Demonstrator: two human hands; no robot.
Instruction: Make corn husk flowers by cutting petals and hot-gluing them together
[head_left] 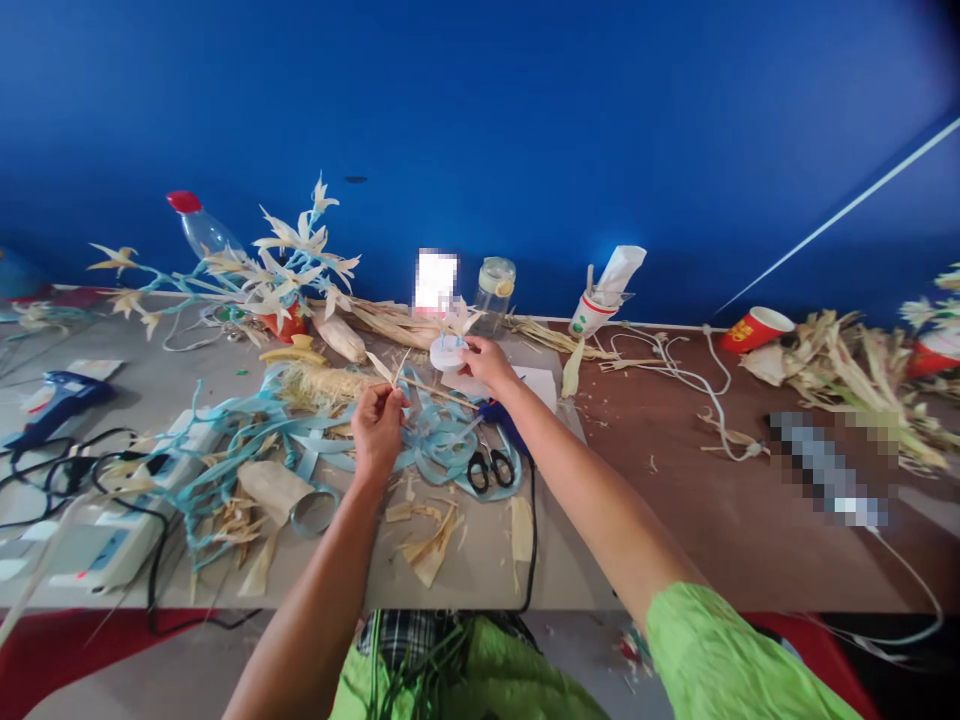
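My left hand (377,425) is closed in a pinch on a small pale corn-husk flower (388,372), its pointed petals standing up above the fingertips. My right hand (487,365) reaches farther out, thumb and fingers closed on the near right edge of a round white base (448,351). Pale husk flowers (457,320) stand upright on that base. Below the hands lie a tangle of light-blue ribbon (439,440) and black-handled scissors (490,470). A thin stick (439,392) runs between the hands, and a dark blue tool, partly hidden, lies under my right forearm.
A husk flower branch (300,245) stands back left near a bottle (206,230). On the left are a blue glue gun (60,405), cables and a power strip (120,530). A jar (495,285), paper cups (756,328), dry husks (840,370) and a phone (825,465) are farther right.
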